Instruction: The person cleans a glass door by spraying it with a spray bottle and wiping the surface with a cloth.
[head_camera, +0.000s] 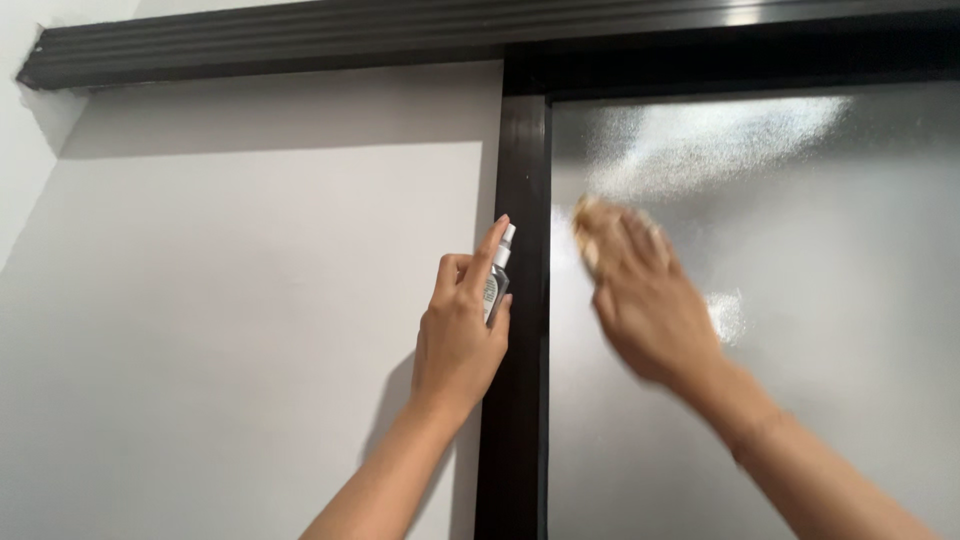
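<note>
My left hand (458, 335) is raised in front of the wall and holds a small spray bottle (497, 275) upright, with the index finger lying along its white top. My right hand (645, 300) presses a tan cloth (588, 222) flat against the frosted glass pane (800, 300), near the pane's upper left part. The right hand and cloth are blurred. Only a bit of the cloth shows above the fingers. The bottle sits right beside the black vertical frame (520, 200).
A white wall (250, 300) fills the left side. A dark rail (300, 40) runs along the top above wall and glass. A bright reflection (700, 140) lies on the upper part of the glass.
</note>
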